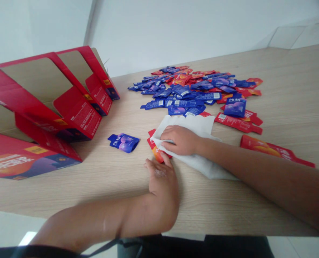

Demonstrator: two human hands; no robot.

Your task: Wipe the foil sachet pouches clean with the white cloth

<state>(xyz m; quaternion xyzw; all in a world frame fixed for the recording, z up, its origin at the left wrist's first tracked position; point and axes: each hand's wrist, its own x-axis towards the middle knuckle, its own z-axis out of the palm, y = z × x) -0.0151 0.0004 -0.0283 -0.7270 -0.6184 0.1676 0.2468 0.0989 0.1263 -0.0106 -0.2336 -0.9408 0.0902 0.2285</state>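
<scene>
My right hand (181, 139) is closed on a white cloth (199, 124), fingers curled into it, and presses it over a red and orange pouch (156, 153). Part of that pouch is covered by the cloth. At its near edge, the fingertips of my left hand (162, 175) hold the pouch against the table. To the left lies a single blue pouch (124, 142) with purple round fruit printed on it. Another red pouch (272, 148) rests partly behind my right forearm.
Beyond the cloth is a heap of blue and red pouches (185, 91) on the wooden table (95, 190). Red boxes with open flaps (76, 111) stand in a row at the left. A white wall (175, 32) rises behind the table.
</scene>
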